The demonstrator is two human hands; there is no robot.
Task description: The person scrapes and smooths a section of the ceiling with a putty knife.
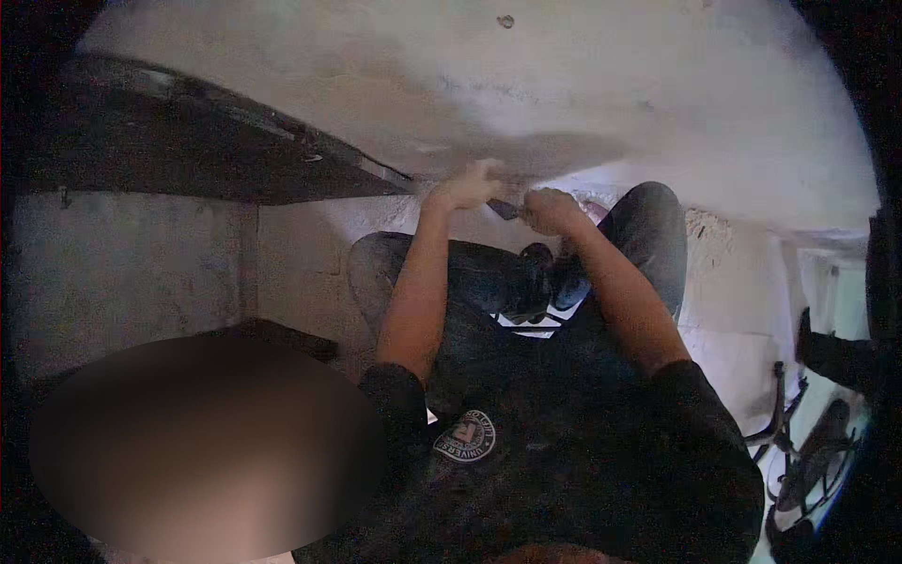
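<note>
My right hand (554,211) is closed around a small dark tool with a flat, blade-like end (504,209); the part inside the fist is hidden. The blade points left, toward my left hand (465,186). That hand is raised close to the pale wall (526,94), its fingers loosely bent and apart, with nothing visible in them. Both hands are above my bent knees, just a short gap from each other. Whether the blade touches the left fingers or the wall is too grainy to make out.
On the left, a dark panel or shelf (188,141) with a metal-looking edge runs toward my hands. My legs in dark trousers (648,235) are drawn up in front of me. Black metal frames (778,423) stand at the far right. A blurred oval covers the lower left.
</note>
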